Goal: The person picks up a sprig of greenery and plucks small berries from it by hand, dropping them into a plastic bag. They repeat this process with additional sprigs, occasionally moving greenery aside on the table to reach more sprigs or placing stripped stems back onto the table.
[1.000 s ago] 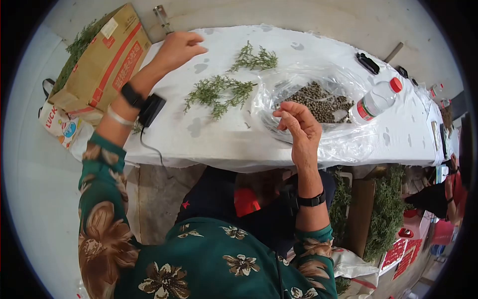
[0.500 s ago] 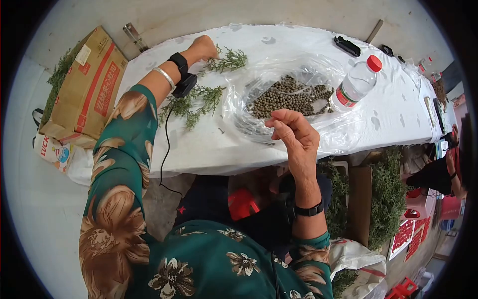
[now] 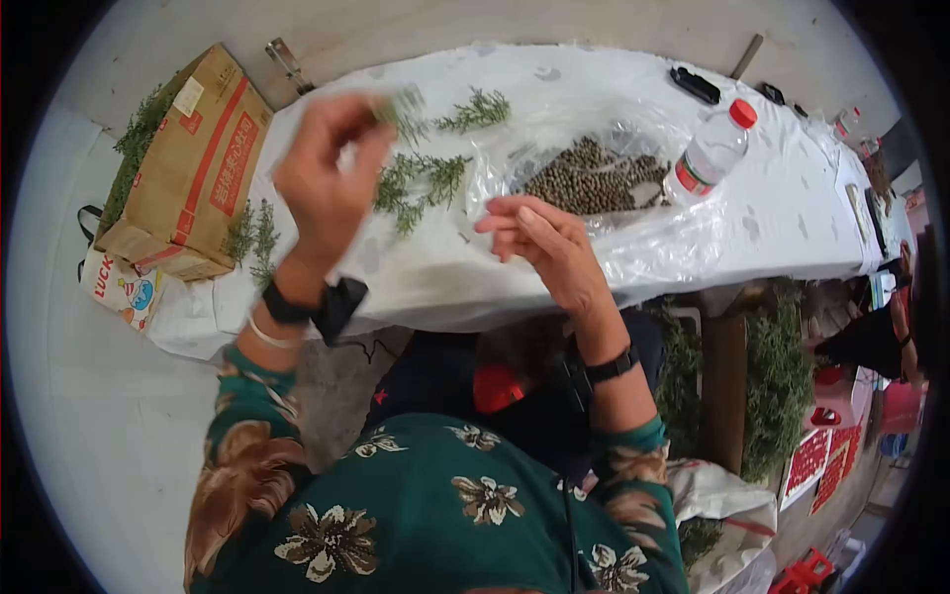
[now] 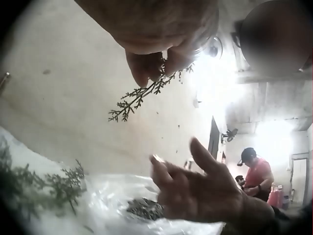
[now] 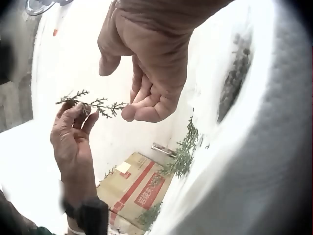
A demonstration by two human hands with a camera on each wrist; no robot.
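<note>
My left hand (image 3: 332, 183) is raised over the left part of the table, pinching a green sprig (image 3: 401, 107) that is blurred in the head view. Seen from the left wrist, the sprig (image 4: 129, 105) hangs out past the fingertips. My right hand (image 3: 549, 247), holding nothing, hovers in front of the plastic bag (image 3: 633, 243) with its fingers loosely bent and thumb apart. In the right wrist view, the right fingers (image 5: 151, 111) are close to the sprig's tip (image 5: 117, 106); contact is unclear. More sprigs (image 3: 421, 188) lie on the white cloth left of the bag.
Brown berries (image 3: 584, 178) fill part of the bag, beside a red-capped bottle (image 3: 711, 153). A cardboard box (image 3: 193, 168) stands at the left, with small sprigs (image 3: 264, 243) beside it. A black object (image 3: 695, 85) lies at the back. Greenery (image 3: 777, 386) stands below the table.
My left hand went out to the sprigs at the back, took hold of one and came back toward me with it. My right hand has shifted slightly left.
</note>
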